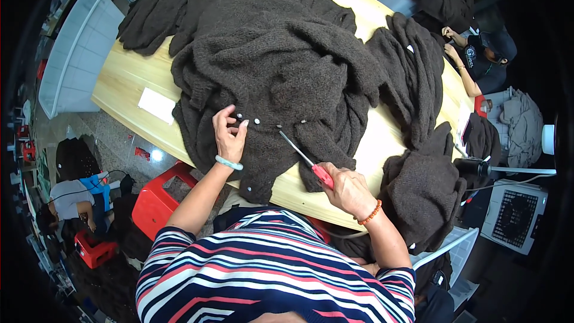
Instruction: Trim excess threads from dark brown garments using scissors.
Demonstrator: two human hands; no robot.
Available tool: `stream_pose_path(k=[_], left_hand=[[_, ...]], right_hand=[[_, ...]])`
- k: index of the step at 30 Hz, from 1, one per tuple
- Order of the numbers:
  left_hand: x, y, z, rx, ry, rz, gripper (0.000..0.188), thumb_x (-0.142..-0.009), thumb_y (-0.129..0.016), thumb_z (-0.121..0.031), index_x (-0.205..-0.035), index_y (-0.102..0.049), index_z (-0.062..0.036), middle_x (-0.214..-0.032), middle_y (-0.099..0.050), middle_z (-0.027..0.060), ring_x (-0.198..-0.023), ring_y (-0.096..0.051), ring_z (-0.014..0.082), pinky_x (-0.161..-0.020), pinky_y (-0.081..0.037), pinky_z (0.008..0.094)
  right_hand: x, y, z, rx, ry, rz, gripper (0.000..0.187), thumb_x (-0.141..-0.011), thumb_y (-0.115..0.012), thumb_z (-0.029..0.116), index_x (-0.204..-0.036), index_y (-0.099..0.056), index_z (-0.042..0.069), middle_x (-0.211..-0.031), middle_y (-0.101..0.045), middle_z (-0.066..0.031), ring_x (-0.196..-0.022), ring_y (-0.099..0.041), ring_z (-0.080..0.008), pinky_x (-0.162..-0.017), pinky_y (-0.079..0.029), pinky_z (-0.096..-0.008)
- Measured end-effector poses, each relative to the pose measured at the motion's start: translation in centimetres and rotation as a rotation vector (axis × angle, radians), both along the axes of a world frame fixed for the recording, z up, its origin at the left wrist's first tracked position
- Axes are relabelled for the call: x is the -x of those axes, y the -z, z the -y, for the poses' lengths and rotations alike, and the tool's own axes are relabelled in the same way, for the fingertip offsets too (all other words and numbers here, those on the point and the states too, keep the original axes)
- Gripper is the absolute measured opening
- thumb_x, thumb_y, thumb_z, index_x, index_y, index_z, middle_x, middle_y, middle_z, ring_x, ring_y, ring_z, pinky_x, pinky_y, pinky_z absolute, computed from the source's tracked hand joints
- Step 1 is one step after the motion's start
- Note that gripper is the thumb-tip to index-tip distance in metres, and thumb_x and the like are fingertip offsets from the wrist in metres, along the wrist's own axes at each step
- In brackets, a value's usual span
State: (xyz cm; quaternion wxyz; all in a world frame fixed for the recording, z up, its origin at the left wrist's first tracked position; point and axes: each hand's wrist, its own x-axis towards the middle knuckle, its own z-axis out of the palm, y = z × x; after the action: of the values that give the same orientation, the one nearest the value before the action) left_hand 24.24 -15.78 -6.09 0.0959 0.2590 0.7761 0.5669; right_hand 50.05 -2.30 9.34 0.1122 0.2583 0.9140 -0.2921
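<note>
A dark brown knitted cardigan lies spread over a light wooden table, with a row of small pale buttons near its front edge. My left hand pinches the knit beside the buttons, a pale bangle on its wrist. My right hand, wearing an orange bead bracelet, grips red-handled scissors whose thin blades point up-left toward the buttons and rest on the cardigan.
More brown knitwear lies at the table's far end and in a heap at the right. A white card sits on the table. A grey bin and red stools stand left. Another person sits at the right.
</note>
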Motion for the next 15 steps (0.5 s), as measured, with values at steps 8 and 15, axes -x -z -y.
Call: stream_pose_path(k=[8,15], left_hand=[[-0.7,2.2,-2.4,-0.133,0.247,1.101,0.014,-0.088,-0.074,-0.014,-0.097,-0.065,-0.0073,-0.089,-0.069,0.0019,-0.068,-0.062,0.0068,-0.057,-0.051,0.0213],[-1.7,3.8,-3.0,-0.354,0.213,1.030,0.012,-0.094,-0.065,-0.011,-0.105,-0.065,-0.0072,-0.099,-0.069,0.0043,-0.085,-0.067,0.0135,-0.072,-0.058,0.0301]], right_hand=[[0.5,-0.6,0.7,-0.030,0.042,-0.048,0.034,-0.087,-0.063,0.017,-0.119,-0.057,0.010,-0.077,-0.067,-0.0181,-0.076,-0.068,-0.0368,-0.070,-0.054,-0.0463],[0.5,-1.1,1.3,-0.025,-0.032,0.090,0.031,-0.087,-0.062,0.019,-0.116,-0.060,0.008,-0.069,-0.066,-0.0194,-0.068,-0.067,-0.0381,-0.067,-0.053,-0.0469]])
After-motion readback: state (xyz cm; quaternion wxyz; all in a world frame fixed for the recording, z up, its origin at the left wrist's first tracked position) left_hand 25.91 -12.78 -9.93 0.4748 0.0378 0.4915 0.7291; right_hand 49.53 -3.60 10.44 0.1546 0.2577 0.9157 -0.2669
